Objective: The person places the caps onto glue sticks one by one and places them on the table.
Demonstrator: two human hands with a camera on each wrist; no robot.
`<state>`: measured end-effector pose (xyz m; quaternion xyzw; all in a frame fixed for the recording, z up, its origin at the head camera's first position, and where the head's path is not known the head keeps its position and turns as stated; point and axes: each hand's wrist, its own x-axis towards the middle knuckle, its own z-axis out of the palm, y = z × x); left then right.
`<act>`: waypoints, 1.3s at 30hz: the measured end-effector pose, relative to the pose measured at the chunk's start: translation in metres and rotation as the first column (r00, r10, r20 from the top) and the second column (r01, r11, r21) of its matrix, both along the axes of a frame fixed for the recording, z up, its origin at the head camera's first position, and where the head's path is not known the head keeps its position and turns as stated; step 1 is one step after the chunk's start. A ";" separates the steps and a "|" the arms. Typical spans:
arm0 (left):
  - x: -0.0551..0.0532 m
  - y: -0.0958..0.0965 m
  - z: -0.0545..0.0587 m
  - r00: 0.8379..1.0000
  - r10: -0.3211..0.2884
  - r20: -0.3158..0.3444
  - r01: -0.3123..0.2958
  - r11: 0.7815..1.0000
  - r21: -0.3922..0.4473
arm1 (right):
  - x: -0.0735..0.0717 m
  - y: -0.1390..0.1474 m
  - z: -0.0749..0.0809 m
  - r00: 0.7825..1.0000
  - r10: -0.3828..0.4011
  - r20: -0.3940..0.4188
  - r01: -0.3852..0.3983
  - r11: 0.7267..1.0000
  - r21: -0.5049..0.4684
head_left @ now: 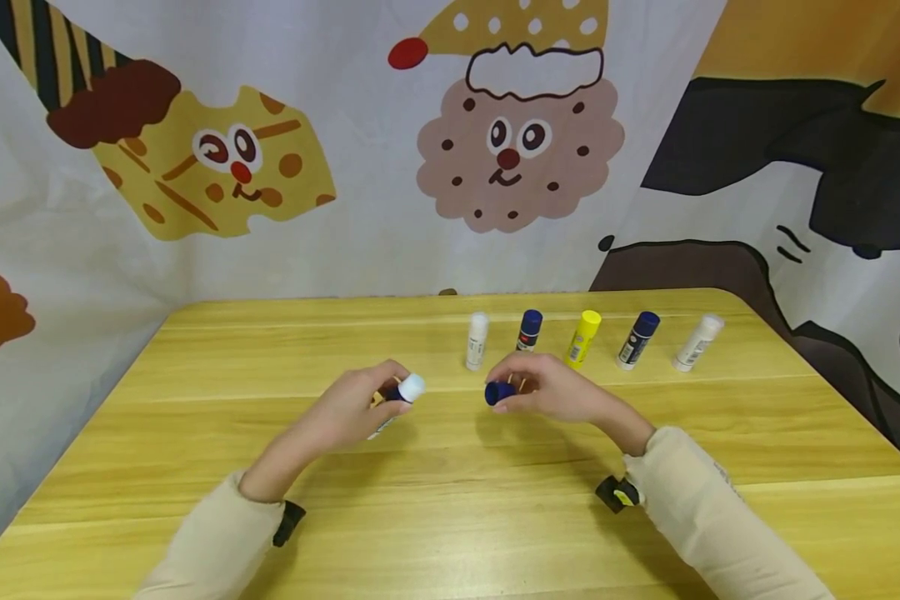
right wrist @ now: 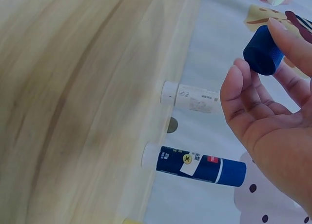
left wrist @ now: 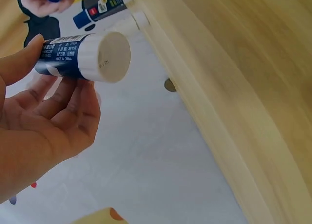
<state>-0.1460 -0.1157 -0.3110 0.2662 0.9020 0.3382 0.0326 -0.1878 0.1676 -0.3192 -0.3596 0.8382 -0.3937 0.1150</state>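
My left hand (head_left: 356, 404) pinches a dark blue and white glue stick (left wrist: 61, 55) between thumb and fingers, tilted above the table. One white end faces the left wrist camera; in the head view a white end (head_left: 411, 388) points up and right. My right hand (head_left: 551, 387) pinches a dark blue cap (right wrist: 263, 50) by its sides, apart from the glue stick. The cap's hollow end faces left in the head view. Behind the right hand stands a blue-capped glue stick (head_left: 528, 329), its lower part hidden by that hand.
Other glue sticks stand in a row at the back right: a white one (head_left: 477, 342), a yellow one (head_left: 583, 338), a dark blue one (head_left: 638, 340) and another white one (head_left: 697, 343). The wooden table (head_left: 450, 533) ends at a printed cloth (head_left: 367, 250).
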 end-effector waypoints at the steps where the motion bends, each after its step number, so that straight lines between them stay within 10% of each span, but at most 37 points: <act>1: 0.000 0.002 0.000 1.000 -0.003 -0.001 0.003 1.000 -0.006 | 0.000 -0.001 0.000 1.000 0.003 -0.005 -0.003 1.000 -0.002; 39: 0.008 0.045 0.002 0.993 -0.115 0.017 0.116 0.993 -0.018 | 0.014 -0.019 0.003 0.997 0.069 -0.037 -0.070 0.997 -0.041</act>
